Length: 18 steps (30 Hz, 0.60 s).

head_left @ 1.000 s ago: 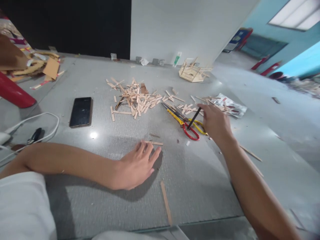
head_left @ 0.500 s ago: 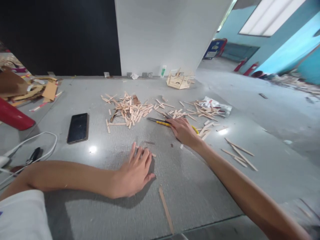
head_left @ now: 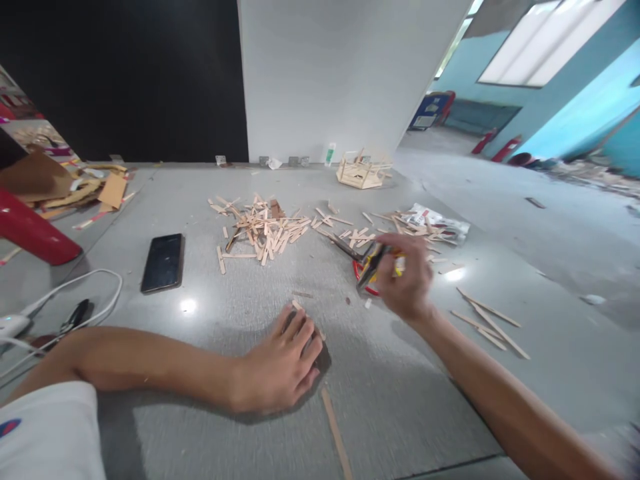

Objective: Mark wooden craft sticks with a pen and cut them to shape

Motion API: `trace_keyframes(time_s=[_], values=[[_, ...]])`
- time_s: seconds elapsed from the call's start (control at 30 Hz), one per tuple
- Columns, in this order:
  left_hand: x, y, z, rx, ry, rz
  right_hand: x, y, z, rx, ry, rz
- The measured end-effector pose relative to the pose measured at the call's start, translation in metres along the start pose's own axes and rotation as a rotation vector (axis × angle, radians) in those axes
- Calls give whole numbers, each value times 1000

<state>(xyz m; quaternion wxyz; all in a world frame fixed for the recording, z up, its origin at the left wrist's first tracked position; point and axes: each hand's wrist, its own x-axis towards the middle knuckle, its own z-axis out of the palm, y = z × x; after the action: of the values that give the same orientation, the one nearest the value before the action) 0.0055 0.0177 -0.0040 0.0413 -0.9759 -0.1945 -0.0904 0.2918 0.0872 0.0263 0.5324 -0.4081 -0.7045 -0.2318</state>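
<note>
My left hand (head_left: 283, 363) is low over the grey table, its fingers curled down onto a short wooden stick (head_left: 296, 305) whose ends show past the fingertips. My right hand (head_left: 407, 275) is closed round a blurred dark tool with yellow on it, which looks like a utility knife (head_left: 369, 268). Beneath that hand lie scissors (head_left: 345, 248) with red-edged handles, their blades toward the pile of sticks. One long wooden stick (head_left: 334, 427) rests in front of my left hand. A thin dark strip (head_left: 303, 295) lies just beyond it.
A heap of short wooden sticks (head_left: 267, 227) covers the table's middle, with more by a plastic packet (head_left: 440, 220). Longer sticks (head_left: 487, 320) lie right. Behind stand a small stick-built frame (head_left: 363, 171) and a glue bottle (head_left: 330, 155). A phone (head_left: 163, 262) and white cable (head_left: 107, 300) are left.
My right hand has lifted the yellow-and-dark tool off the table, uncovering the scissors' red handles. My left hand has shifted slightly right and nearer, its fingers curling more over the short stick.
</note>
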Motion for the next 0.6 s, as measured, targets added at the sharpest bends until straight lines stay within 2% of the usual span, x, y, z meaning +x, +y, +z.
trace_keyframes(time_s=[0.07,0.13,0.23,0.37,0.47,0.6], values=[[0,0,0,-14,18,-8,-7,-6,6,52,-108,41],[0,0,0,-18,33,-5,-13,-11,11,84,-117,137],[-1,-1,1,-30,42,-5,-19,-15,12,139,-63,259],[0,-3,-1,-97,66,-20,-22,-12,11,125,-194,390],[2,-7,-16,-326,173,43,-28,-3,15,126,-149,474],[-1,-10,-44,-825,403,174,-45,7,23,184,-28,576]])
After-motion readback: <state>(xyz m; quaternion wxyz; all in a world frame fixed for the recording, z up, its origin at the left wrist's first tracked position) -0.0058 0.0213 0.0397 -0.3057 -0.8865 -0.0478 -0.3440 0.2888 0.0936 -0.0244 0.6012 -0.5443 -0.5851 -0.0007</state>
